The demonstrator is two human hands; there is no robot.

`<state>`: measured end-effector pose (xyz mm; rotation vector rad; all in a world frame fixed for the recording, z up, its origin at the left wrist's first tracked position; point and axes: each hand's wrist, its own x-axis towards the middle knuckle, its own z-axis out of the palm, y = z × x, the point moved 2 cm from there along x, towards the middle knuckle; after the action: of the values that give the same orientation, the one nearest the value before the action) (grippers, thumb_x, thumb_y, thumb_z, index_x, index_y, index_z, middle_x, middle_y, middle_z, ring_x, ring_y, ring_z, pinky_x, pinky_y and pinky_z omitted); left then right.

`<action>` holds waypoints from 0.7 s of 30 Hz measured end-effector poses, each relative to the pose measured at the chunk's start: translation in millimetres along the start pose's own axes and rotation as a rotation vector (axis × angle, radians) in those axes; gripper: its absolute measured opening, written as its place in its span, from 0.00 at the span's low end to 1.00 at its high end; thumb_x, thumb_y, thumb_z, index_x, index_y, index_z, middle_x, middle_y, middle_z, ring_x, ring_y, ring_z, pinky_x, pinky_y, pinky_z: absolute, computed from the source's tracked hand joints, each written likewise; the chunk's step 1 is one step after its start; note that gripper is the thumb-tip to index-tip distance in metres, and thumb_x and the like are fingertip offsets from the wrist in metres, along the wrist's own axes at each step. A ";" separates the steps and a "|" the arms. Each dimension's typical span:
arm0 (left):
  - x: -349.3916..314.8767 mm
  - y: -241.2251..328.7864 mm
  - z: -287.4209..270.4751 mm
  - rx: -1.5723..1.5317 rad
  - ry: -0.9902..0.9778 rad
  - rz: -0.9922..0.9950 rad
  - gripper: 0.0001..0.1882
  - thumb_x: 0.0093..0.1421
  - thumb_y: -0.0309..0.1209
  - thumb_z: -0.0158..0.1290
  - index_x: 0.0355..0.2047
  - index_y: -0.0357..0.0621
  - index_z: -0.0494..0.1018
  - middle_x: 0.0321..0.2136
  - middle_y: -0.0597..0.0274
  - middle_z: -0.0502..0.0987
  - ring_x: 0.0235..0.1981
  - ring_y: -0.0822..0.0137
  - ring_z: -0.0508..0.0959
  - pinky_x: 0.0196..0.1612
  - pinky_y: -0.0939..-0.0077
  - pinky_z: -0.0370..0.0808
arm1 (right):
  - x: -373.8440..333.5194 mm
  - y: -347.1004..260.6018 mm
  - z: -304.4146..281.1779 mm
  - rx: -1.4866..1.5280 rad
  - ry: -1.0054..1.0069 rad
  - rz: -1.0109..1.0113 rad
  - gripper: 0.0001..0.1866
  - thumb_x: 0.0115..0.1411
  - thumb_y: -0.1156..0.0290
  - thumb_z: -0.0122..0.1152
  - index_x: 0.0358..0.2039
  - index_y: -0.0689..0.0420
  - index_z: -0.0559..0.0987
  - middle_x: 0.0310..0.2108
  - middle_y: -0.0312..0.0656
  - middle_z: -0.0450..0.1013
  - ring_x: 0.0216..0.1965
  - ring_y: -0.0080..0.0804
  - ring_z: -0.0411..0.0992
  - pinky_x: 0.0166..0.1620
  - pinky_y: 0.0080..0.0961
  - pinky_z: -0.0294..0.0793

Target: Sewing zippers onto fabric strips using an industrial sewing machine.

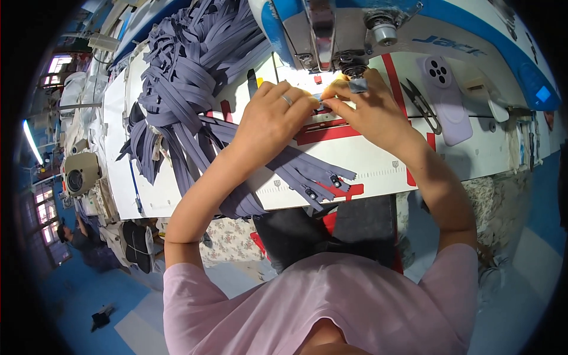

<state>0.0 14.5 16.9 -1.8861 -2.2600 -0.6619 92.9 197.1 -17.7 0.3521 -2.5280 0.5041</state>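
Observation:
Under the lit head of a sewing machine [322, 35], my two hands meet close to the needle area. Between their fingertips shows a small grey-blue piece [320, 98], perhaps zipper tape; most of it is hidden by the fingers. My left hand [277, 115], with a ring on one finger, is closed on its left side. From the right, my right hand [374, 109] pinches it between thumb and fingers. Grey-blue zippers [177, 89] lie in a large tangled heap to the left. Two zipper ends with dark sliders [335, 180] reach past my left forearm to the table's front edge.
Right of my right hand lie thread snips [422, 106] and a lilac phone [451, 112]. Red tape strips [331, 135] mark the white table [378, 160]. Another person [89, 239] is at the far left, near a beige machine-like box [83, 173].

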 end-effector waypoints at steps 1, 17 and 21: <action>-1.7 5.5 1.3 0.093 0.020 0.063 0.13 0.51 0.26 0.63 0.37 0.44 0.76 0.34 0.61 0.77 0.37 0.60 0.76 0.38 0.67 0.70 | -0.7 -0.3 1.3 0.005 0.024 0.003 0.10 0.56 0.68 0.70 0.38 0.56 0.82 0.33 0.42 0.72 0.40 0.43 0.71 0.45 0.38 0.71; 5.3 -20.6 12.5 -0.203 0.096 -0.231 0.10 0.54 0.29 0.65 0.36 0.44 0.79 0.33 0.58 0.73 0.38 0.55 0.74 0.41 0.63 0.72 | 4.9 -1.3 -0.8 0.086 0.097 0.118 0.08 0.52 0.76 0.68 0.30 0.60 0.76 0.29 0.44 0.69 0.35 0.45 0.70 0.40 0.42 0.71; 3.4 -38.1 20.8 -0.295 0.036 -0.276 0.08 0.55 0.31 0.66 0.35 0.47 0.80 0.31 0.61 0.73 0.38 0.58 0.73 0.42 0.63 0.66 | 2.7 2.9 5.6 0.120 0.055 0.139 0.08 0.52 0.77 0.67 0.30 0.61 0.75 0.28 0.45 0.68 0.36 0.45 0.70 0.40 0.42 0.70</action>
<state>-33.5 21.2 -10.0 -1.6644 -2.5416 -1.1139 87.2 197.0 -21.5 0.2039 -2.4861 0.7115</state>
